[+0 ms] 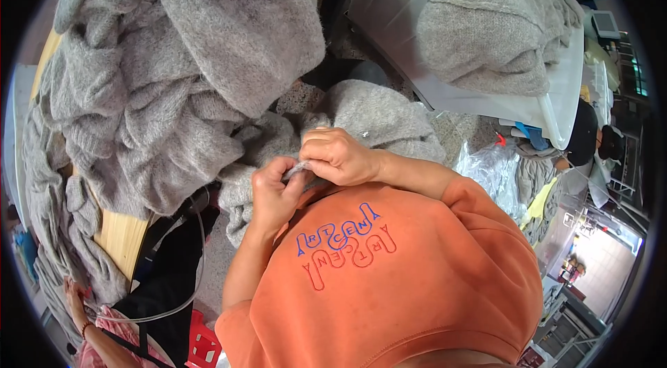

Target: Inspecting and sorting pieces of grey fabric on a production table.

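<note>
Both my hands are closed on a grey fuzzy knit garment [379, 114] that drapes over my lap. My left hand [273, 191] pinches a small fold of its edge between thumb and fingers. Right beside it, my right hand [338, 157] grips the same edge with curled fingers, and the two hands nearly touch. A short strip of the knit shows between them. Part of the garment hangs down past my left wrist. Whether anything small sits inside the fingers is hidden.
A large heap of grey knitwear [167, 76] covers the wooden table [121, 239] at left. More knitwear [486, 35] fills a translucent plastic bin [566, 104] at far right. Clear plastic bags [490, 170] lie below it. Another person's hand [75, 300] touches fabric at lower left.
</note>
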